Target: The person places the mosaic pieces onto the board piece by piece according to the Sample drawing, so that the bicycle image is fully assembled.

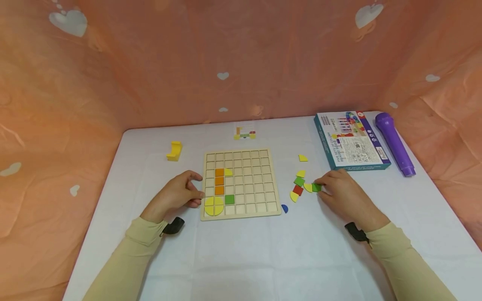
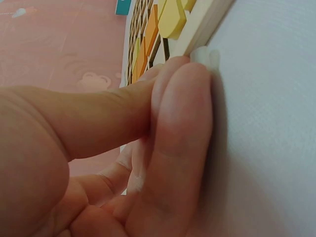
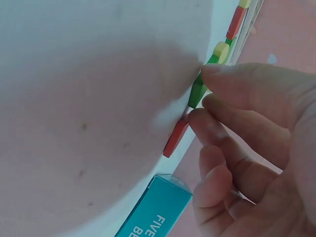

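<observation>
The left hand (image 1: pixel 174 194) is at the left edge of a wooden grid board (image 1: pixel 247 182), its fingertips against the rim and the fingers loosely bent. On the board lie a column of orange squares (image 1: pixel 219 181), a yellow quarter piece (image 1: pixel 228 172), a green square (image 1: pixel 229 199) and a yellow circle of quarters (image 1: pixel 214 206). To the right of the board, the right hand (image 1: pixel 344 196) pinches a green square tile (image 1: pixel 316 187) between thumb and finger. A yellow quarter tile (image 1: pixel 308 187) touches that tile. Beyond the fingers, a red tile (image 3: pixel 176 139) shows in the right wrist view.
Loose tiles lie near the right hand: a green square (image 1: pixel 299 181), a red square (image 1: pixel 298 190) and a blue half-round piece (image 1: pixel 285 208). Behind are a pattern card (image 1: pixel 244 131), a boxed set (image 1: pixel 354 142) and a purple microphone (image 1: pixel 395 144). A yellow block (image 1: pixel 175 151) stands left.
</observation>
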`<state>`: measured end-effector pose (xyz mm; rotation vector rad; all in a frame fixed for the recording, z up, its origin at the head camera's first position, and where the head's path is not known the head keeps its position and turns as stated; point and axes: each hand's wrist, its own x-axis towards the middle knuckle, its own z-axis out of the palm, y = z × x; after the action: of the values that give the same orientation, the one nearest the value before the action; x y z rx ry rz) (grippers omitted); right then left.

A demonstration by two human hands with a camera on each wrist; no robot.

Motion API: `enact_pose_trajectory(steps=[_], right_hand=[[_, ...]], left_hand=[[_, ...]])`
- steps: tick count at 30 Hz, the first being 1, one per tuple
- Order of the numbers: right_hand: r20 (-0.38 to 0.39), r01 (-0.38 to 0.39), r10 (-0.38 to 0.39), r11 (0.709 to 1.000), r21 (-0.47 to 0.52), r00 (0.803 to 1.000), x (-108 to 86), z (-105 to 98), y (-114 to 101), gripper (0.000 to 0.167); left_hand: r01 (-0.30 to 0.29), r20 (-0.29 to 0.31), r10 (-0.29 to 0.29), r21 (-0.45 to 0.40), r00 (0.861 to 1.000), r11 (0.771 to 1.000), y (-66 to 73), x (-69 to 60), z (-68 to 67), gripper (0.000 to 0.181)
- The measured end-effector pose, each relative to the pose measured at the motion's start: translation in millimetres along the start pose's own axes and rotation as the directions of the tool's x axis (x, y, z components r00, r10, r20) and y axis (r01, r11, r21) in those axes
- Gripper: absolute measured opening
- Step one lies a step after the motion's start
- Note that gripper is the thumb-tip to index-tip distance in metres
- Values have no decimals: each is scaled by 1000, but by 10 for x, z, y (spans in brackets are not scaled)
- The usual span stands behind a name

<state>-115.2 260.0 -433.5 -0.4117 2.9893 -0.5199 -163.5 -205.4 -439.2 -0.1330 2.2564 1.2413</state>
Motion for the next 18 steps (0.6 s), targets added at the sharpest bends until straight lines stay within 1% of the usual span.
enact_pose_trajectory(steps=[6, 11, 18], right_hand=[[15, -10, 10, 1000, -2, 1000, 15, 5, 6, 27], [21, -3, 2, 1000, 3, 1000, 18, 6, 15, 24], [-5, 27, -27, 1000, -15, 1000, 31, -49, -9, 23]], left_hand=[[-12, -3, 12, 3, 1000, 1000, -2, 9, 4, 58], [-14, -3, 14, -2, 1000, 1000, -7, 11, 3, 57], [-15, -3, 15, -6, 1000, 1000, -17, 8, -2, 57]])
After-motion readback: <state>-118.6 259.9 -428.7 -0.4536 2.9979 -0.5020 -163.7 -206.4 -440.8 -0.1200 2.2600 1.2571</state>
